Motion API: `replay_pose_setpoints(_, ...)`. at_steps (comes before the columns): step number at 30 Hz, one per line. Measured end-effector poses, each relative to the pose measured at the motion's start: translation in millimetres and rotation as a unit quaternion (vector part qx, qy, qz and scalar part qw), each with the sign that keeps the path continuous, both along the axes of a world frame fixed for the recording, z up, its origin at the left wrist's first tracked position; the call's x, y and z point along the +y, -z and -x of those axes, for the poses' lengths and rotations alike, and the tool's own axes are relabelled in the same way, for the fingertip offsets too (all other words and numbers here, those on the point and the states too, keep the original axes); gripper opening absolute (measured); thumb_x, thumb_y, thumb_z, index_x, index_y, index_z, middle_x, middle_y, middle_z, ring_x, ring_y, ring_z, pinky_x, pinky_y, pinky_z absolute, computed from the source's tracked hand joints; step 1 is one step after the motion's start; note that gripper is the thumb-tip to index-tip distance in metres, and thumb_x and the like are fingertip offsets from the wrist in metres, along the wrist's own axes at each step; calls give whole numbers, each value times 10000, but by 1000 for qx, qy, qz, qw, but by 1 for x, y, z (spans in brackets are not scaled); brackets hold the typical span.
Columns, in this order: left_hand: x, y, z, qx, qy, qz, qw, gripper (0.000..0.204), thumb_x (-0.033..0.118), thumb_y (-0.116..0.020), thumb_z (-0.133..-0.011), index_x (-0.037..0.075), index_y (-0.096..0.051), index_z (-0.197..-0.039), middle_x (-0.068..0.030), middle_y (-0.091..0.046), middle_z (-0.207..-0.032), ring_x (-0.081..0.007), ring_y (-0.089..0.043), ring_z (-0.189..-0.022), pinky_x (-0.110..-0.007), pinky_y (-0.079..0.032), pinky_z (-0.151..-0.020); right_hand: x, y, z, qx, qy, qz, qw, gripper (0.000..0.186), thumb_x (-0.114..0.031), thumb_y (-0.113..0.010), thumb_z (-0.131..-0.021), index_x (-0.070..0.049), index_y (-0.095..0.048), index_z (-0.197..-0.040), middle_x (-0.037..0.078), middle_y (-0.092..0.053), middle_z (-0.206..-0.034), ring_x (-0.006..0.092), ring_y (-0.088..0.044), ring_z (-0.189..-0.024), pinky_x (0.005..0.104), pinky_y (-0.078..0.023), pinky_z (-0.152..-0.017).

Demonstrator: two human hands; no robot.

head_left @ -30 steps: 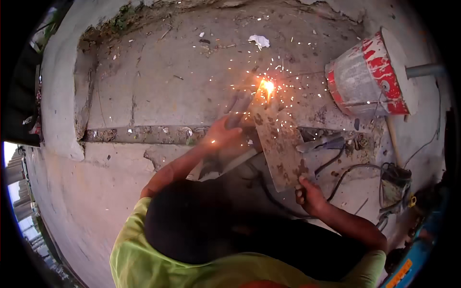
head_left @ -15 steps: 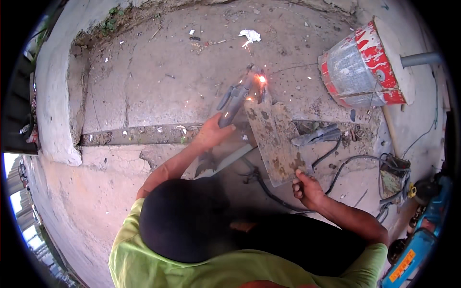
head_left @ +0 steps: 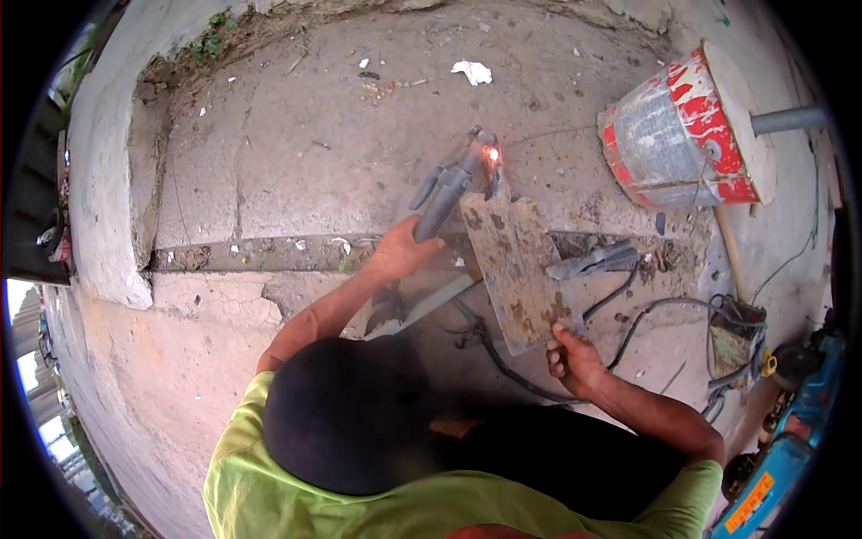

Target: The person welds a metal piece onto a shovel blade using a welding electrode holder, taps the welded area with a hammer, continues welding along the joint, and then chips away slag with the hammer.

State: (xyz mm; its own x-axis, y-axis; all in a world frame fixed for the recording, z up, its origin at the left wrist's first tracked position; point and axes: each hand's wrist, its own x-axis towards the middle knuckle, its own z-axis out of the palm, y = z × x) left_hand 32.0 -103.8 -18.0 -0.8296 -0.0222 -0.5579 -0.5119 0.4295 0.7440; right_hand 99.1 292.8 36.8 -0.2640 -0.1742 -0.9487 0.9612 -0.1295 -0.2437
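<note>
My left hand [head_left: 404, 251] is wrapped round the grip of a grey welding electrode holder [head_left: 446, 190], which slants up and away. At the holder's far end, a bright orange glow [head_left: 494, 154] touches the narrow neck of a flat, stained metal blade [head_left: 521, 269]. My right hand [head_left: 576, 359] pinches the blade's near corner between thumb and curled fingers, keeping it tilted over the ground. Any electrode rod is too small and glaring to make out. A second grey clamp-like tool [head_left: 593, 260] on a black cable lies just right of the blade.
A red and grey bucket [head_left: 669, 135] with a pole set in pale fill lies tipped at upper right. Cables [head_left: 503, 366] loop across the ground to a worn box [head_left: 736, 337]. A blue power tool [head_left: 781, 467] lies at lower right. A raised concrete edge [head_left: 148, 180] runs along the left.
The glow has become smaller and dimmer, and the flying sparks are gone. The electrode holder and blade have shifted slightly in view; both hands keep their grips.
</note>
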Motion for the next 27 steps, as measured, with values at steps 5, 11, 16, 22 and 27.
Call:
replay_pose_setpoints(5, -4, 13, -2, 9, -1, -3, 1000, 509, 361, -763, -921, -15, -574, -1208, -62, -638, -788, -124, -624, -580, -318, -530, -550, -2, -2, 2, -5, -2, -3, 1000, 384, -415, -700, -985, -65, -620, -847, 42, -581, -672, 170, -508, -553, 291, -390, -502)
replay_pose_setpoints(11, -5, 18, 0, 11, 32, 27, 999, 503, 349, -770, -914, -23, -580, -1194, -67, -655, -815, -130, -633, -583, -314, -531, -546, -5, -6, 3, -10, -3, -16, 1000, 362, -404, -684, -997, -73, -605, -871, 45, -587, -694, 169, -511, -571, 291, -388, -505)
replay_pose_setpoints(16, -8, 24, -1, 14, 26, 20, 999, 478, 339, -766, -914, -21, -589, -1174, -69, -654, -795, -142, -636, -577, -321, -534, -551, 1, -1, 2, -17, 3, 12, 1000, 348, -401, -676, -1005, -91, -601, -867, 38, -582, -698, 159, -512, -580, 284, -387, -506)
replay_pose_setpoints(22, -18, 45, -1, 129, 90, 94, 983, 510, 419, -694, -955, 13, -612, -1252, -108, -690, -823, -184, -674, -686, -353, -566, -639, 4, 2, 1, -4, 13, 24, 1000, 255, -349, -651, -1027, -109, -602, -960, 26, -605, -794, 126, -550, -641, 256, -436, -531)
replay_pose_setpoints(27, -11, 12, 4, 2, -9, -40, 999, 619, 428, -766, -855, 16, -591, -1284, -118, -662, -869, -185, -639, -698, -377, -535, -636, 8, -6, 2, -1, 50, 22, 999, 245, -317, -684, -1005, -103, -576, -953, 31, -605, -810, 132, -547, -644, 263, -416, -502)
